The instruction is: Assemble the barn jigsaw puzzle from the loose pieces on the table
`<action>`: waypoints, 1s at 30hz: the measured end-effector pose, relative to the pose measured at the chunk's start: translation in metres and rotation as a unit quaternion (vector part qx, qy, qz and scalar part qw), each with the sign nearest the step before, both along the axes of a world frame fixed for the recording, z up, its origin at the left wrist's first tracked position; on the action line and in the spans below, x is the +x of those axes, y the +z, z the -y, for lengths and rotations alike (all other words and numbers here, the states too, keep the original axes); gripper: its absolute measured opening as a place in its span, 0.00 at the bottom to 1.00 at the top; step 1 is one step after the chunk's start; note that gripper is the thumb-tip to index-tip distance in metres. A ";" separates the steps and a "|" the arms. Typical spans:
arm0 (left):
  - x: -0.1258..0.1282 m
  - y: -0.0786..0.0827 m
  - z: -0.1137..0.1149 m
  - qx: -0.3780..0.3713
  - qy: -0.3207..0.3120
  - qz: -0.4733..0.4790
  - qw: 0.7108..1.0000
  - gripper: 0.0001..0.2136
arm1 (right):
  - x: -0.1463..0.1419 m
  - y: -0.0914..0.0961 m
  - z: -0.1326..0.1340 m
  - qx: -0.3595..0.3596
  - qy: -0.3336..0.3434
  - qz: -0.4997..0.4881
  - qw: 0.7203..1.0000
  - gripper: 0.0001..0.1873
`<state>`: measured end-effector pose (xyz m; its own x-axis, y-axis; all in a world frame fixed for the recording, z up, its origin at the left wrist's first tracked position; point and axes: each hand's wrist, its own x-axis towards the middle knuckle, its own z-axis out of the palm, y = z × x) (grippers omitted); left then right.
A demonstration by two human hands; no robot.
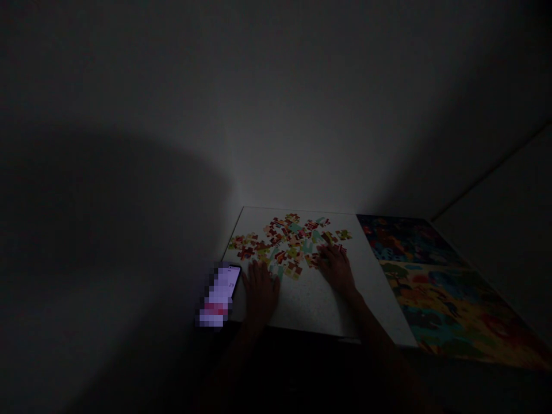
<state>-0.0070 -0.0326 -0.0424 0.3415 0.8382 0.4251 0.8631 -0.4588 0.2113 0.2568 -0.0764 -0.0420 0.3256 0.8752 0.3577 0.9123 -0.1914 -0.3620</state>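
Jigsaw puzzle pieces (293,252) in red, green, cream and teal lie loose in a spread on a white tabletop (310,310). My left hand (261,290) rests flat at the near left edge of the pieces, its fingers apart and pointing away from me. At the right side of the spread, my right hand (337,269) reaches over some pieces, fingertips down on or against them. Its fingers look stretched out, and I see nothing lifted in it. Dim light blurs the exact contact at the fingertips.
A phone (219,294) with a lit, partly pixelated screen stands by the table's left edge, beside my left hand. To the right lie two colourful illustrated sheets, a dark blue one (409,238) behind a yellow-green one (457,310). A plain wall (297,144) rises behind the table.
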 end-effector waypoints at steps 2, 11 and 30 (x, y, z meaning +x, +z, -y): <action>0.003 0.001 -0.003 -0.011 0.005 -0.002 1.000 0.26 | 0.000 0.001 0.000 0.001 0.002 0.003 1.000 0.25; 0.018 -0.001 -0.018 -0.012 0.022 0.003 1.000 0.28 | 0.001 -0.002 0.000 0.003 0.001 0.004 1.000 0.24; 0.025 0.015 -0.084 -0.017 0.112 0.005 0.994 0.28 | 0.002 -0.006 0.001 0.005 0.001 0.011 1.000 0.26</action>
